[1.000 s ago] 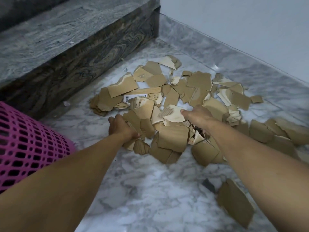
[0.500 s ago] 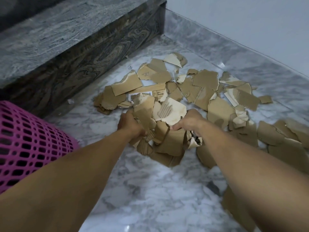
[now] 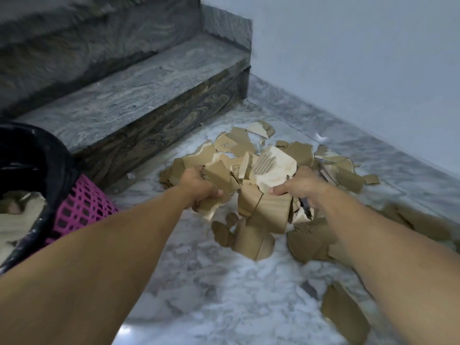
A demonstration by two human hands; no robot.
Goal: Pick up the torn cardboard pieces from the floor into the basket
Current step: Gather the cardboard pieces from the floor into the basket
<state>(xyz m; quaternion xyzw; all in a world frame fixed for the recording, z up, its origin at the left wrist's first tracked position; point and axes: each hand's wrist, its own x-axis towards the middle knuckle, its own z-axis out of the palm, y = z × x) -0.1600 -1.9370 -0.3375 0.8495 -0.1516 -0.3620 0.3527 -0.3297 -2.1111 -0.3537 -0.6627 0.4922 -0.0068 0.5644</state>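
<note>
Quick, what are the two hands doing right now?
Left hand: closed, gripping a bunch of torn cardboard pieces.
Right hand: closed, gripping the other side of the same bunch.

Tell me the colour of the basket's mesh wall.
Bright pink, with a black liner over the rim; the head view shows it.

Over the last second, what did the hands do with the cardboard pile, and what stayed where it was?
Both hands closed in on the pile: left hand and right hand now grip a bundle of cardboard pieces between them and have lifted it off the marble floor. The scattered pieces and the pink basket stayed put.
</note>
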